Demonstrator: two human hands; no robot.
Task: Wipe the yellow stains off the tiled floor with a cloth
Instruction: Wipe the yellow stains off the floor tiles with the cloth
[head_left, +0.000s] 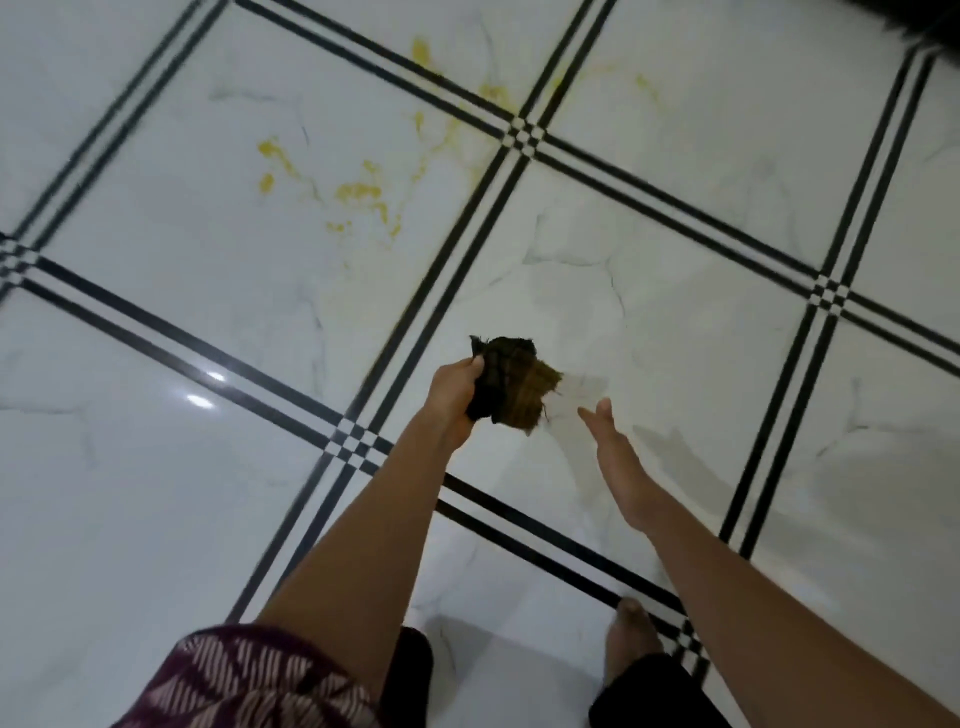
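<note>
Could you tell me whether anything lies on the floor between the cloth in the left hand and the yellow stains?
Nothing visible does. The cloth, held above the floor in the left hand, has only bare tiled floor and its black border lines between it and the yellow stains. The right hand is open, off to the side.

The tiled floor (649, 322) under me is glossy and smooth — marble-look white with grey veins, throwing back lamp glare. The yellow stains (358, 189) lie on it as dull, smeary patches. The cloth (511, 387) in my left hand (454, 392) is dark, coarse fabric — matt, frayed at the edges.
</note>
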